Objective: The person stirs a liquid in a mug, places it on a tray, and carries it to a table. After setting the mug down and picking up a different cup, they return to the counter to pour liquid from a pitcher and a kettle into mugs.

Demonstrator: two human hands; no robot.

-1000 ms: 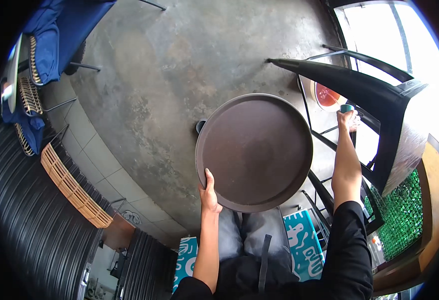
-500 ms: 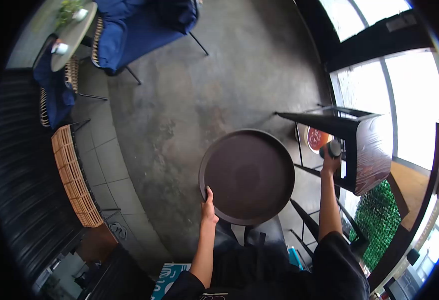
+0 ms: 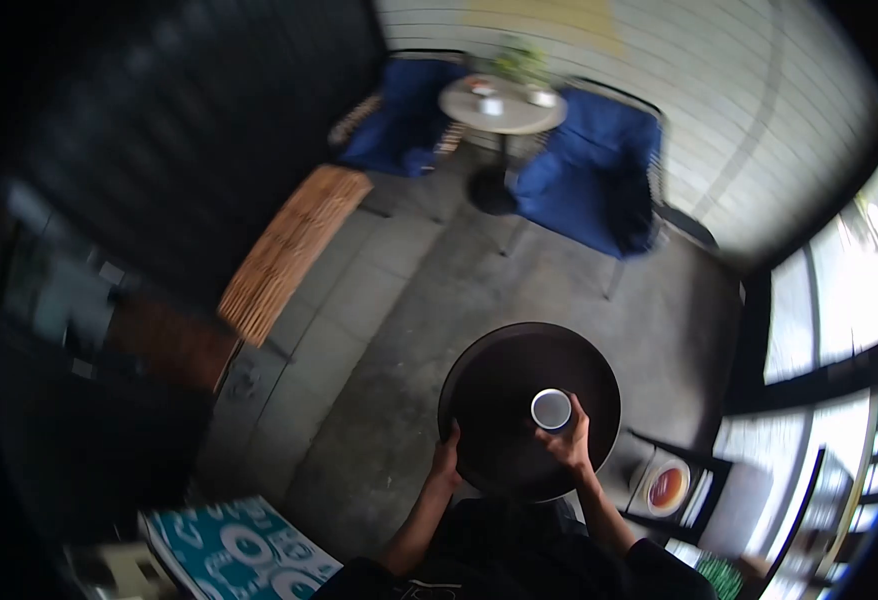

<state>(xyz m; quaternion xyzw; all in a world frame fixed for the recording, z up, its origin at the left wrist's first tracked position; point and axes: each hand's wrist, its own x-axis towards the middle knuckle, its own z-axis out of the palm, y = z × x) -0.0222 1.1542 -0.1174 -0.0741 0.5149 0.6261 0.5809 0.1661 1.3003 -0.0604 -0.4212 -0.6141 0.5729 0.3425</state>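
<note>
A round dark brown serving tray [image 3: 494,390] is in front of my body at about waist height. My left hand [image 3: 447,458] is closed on its left edge, with the thumb on top. My right hand [image 3: 571,442] has its fingers around a cup [image 3: 551,409] with a pale rim and greyish inside. The cup is upright at the right half of the tray; whether its base touches the surface is hidden.
Ahead stands a small round table [image 3: 502,118] with a plant [image 3: 521,62] and white cups, between blue-cushioned chairs [image 3: 589,185]. A wooden bench [image 3: 294,255] lies left. A teal patterned box [image 3: 244,545] is low left. A bowl with reddish contents [image 3: 666,487] sits right.
My view has swung left toward the table and chairs. My right hand has come from beside the black stool at the right to over the tray. My left hand still holds the tray.
</note>
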